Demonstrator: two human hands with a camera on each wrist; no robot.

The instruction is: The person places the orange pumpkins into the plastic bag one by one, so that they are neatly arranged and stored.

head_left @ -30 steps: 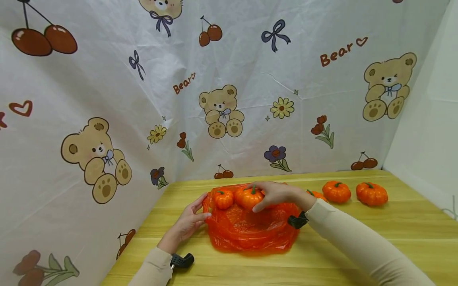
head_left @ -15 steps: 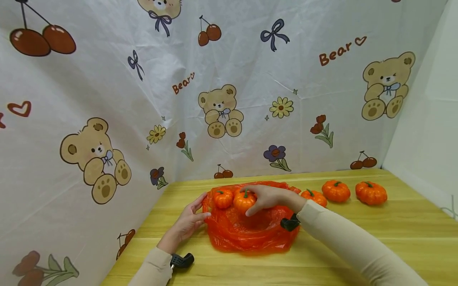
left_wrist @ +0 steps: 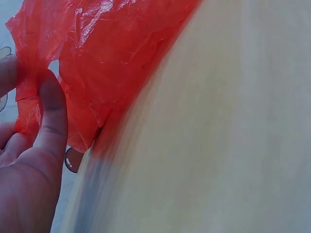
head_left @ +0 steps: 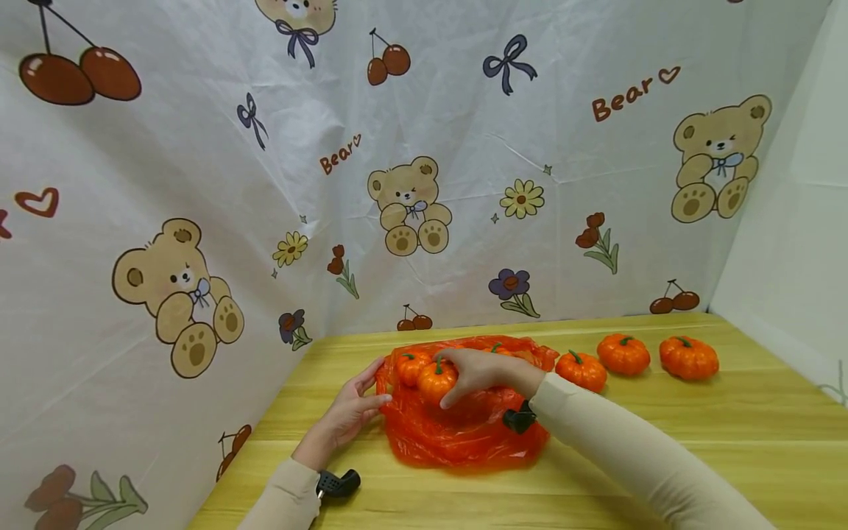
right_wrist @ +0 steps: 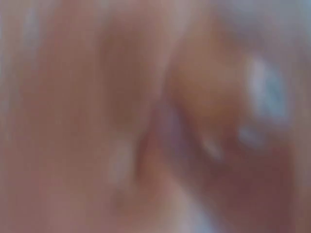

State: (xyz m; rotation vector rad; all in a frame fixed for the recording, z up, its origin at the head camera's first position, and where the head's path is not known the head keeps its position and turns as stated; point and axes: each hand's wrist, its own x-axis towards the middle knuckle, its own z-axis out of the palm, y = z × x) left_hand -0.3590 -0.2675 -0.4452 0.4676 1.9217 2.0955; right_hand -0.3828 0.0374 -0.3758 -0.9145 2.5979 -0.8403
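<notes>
A thin red plastic bag (head_left: 457,445) lies spread on the table with its mouth toward me. My left hand (head_left: 350,414) pinches the bag's left edge; in the left wrist view its thumb and fingers grip the crumpled red film (left_wrist: 112,58). My right hand (head_left: 478,370) holds a small orange pumpkin (head_left: 437,381) with a green stem, inside the bag's mouth. Just behind it on the left sits another pumpkin (head_left: 409,367). One more pumpkin (head_left: 498,350) shows partly behind my right hand. The right wrist view is too blurred to read.
Right of the bag, a pumpkin (head_left: 581,370) stands close by, with another pumpkin (head_left: 623,354) and a third pumpkin (head_left: 689,358) farther right on the wooden table (head_left: 662,442). A white cloth with printed bears (head_left: 411,206) hangs behind and at the left.
My right hand has moved left with its pumpkin, closer to the pumpkin at the left of the bag. A pumpkin behind the hand has come into view. The left hand has stayed put.
</notes>
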